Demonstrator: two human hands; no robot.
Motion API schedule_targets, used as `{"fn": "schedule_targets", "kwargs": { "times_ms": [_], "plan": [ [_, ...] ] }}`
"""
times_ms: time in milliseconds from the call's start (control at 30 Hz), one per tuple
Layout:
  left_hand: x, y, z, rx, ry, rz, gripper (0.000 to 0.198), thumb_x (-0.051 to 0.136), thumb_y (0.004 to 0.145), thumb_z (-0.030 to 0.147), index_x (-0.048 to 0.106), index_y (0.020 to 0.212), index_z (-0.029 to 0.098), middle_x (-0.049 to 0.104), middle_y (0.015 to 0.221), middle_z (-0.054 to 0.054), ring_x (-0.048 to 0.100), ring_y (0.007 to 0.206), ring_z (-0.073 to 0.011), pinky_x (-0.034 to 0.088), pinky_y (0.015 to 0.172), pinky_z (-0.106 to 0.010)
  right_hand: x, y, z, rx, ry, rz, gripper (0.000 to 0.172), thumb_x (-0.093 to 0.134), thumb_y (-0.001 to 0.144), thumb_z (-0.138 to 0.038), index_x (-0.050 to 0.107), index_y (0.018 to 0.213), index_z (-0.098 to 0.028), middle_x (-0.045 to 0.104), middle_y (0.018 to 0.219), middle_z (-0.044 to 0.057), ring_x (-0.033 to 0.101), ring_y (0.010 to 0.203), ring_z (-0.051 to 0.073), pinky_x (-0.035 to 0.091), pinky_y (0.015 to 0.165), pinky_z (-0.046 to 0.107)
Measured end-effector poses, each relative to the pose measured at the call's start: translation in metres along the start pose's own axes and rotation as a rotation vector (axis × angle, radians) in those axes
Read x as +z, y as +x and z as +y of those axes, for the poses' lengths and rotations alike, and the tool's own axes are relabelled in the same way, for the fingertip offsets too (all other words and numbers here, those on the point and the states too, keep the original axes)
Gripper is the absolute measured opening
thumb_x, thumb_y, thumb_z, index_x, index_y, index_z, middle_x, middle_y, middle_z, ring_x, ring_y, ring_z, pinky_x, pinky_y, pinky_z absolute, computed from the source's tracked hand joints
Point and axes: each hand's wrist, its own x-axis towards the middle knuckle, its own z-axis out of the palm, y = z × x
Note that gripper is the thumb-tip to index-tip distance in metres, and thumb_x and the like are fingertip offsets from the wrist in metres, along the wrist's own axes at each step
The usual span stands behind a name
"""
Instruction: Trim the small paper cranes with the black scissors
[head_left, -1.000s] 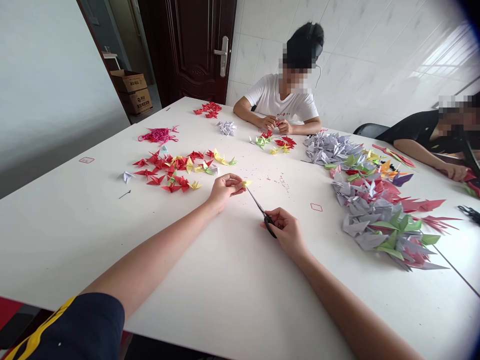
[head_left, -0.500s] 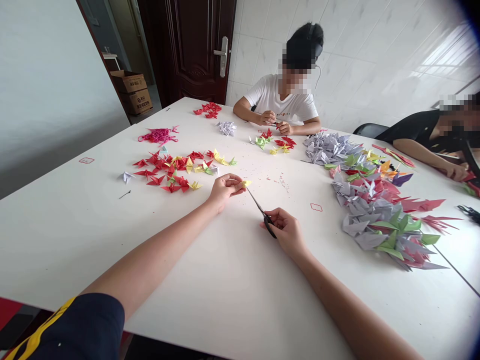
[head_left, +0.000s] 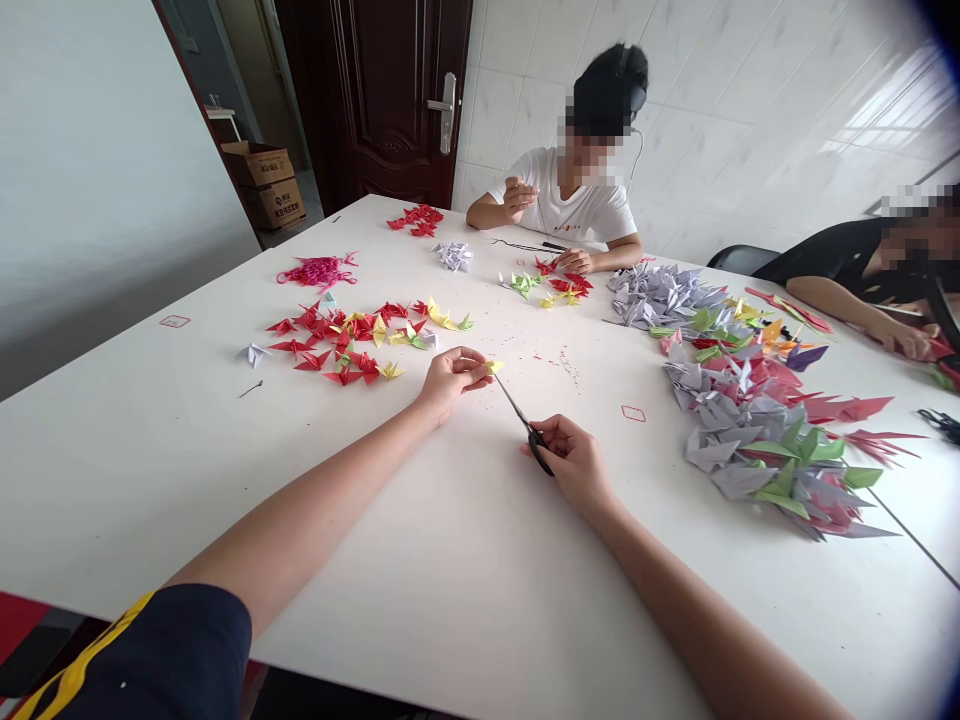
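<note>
My left hand (head_left: 452,382) pinches a small yellow folded-paper crane (head_left: 494,367) over the middle of the white table (head_left: 420,560). In my right hand (head_left: 574,458) is a pair of scissors (head_left: 537,442) with black handles. Their blades point up and left, and the tips touch or nearly touch the yellow paper. Whether the blades are parted is too small to tell. Left of my left hand lies a spread of red, yellow and green paper cranes (head_left: 364,340). Tiny paper scraps (head_left: 564,362) dot the table beyond the scissors.
A large heap of grey, pink and green folded papers (head_left: 750,410) covers the right side. Pink cord (head_left: 316,270), white cranes (head_left: 453,256) and red cranes (head_left: 416,219) lie further back. Across the table sits a person in a white shirt (head_left: 544,185); another person's dark sleeve (head_left: 829,255) is at right.
The person across has raised one hand, drawing a dark thread upward from the table. My own hands, the yellow crane and the scissors have hardly moved.
</note>
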Motion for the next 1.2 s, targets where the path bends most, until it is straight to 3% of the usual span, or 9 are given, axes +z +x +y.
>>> {"fn": "schedule_targets", "kwargs": {
  "times_ms": [667,1067,1200],
  "plan": [
    [0.000,0.000,-0.003,0.012,0.009,-0.003,0.031,0.081,0.063,0.025,0.065,0.086,0.013,0.070,0.080,-0.006,0.068,0.071,-0.0160,0.054,0.087,-0.038,0.008,-0.006,-0.003,-0.064,-0.121,0.119,0.022,0.067,0.074,-0.037,0.061,0.089,-0.022,0.063,0.067,-0.001,0.042,0.054,0.012,0.036,0.052,0.025],
    [0.000,0.000,-0.002,0.003,0.036,0.000,0.032,0.080,0.064,0.026,0.066,0.090,0.012,0.070,0.082,-0.008,0.066,0.069,-0.0145,0.053,0.080,-0.034,0.012,-0.010,-0.003,-0.079,-0.161,0.168,0.016,0.066,0.074,-0.033,0.060,0.087,-0.023,0.058,0.065,-0.002,0.040,0.054,0.012,0.037,0.053,0.026],
    [0.000,0.000,-0.001,0.003,0.057,0.019,0.029,0.079,0.065,0.025,0.066,0.088,0.013,0.069,0.081,-0.006,0.065,0.068,-0.0138,0.053,0.079,-0.033,0.007,-0.007,-0.004,-0.047,-0.107,0.249,0.021,0.067,0.075,-0.039,0.059,0.085,-0.023,0.056,0.065,-0.002,0.040,0.054,0.012,0.035,0.050,0.026]
  ]
}}
